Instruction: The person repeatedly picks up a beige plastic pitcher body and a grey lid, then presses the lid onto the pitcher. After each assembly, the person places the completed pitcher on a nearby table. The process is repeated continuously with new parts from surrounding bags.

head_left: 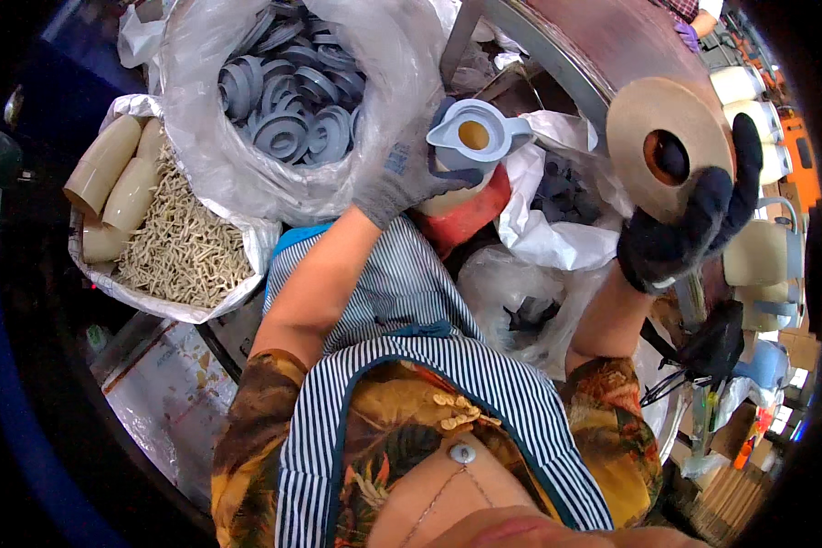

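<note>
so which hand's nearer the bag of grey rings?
Left. The left hand, in a grey glove, holds a grey-capped beige part beside the bag of grey rings. The right hand holds a tan disc, far off to the right.

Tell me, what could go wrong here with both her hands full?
The left hand grips the beige tube with a grey cap only by its side above the lap; it might slip. The right hand holds the tan tape roll by its edge, so it could perhaps drop onto the plastic bags.
</note>
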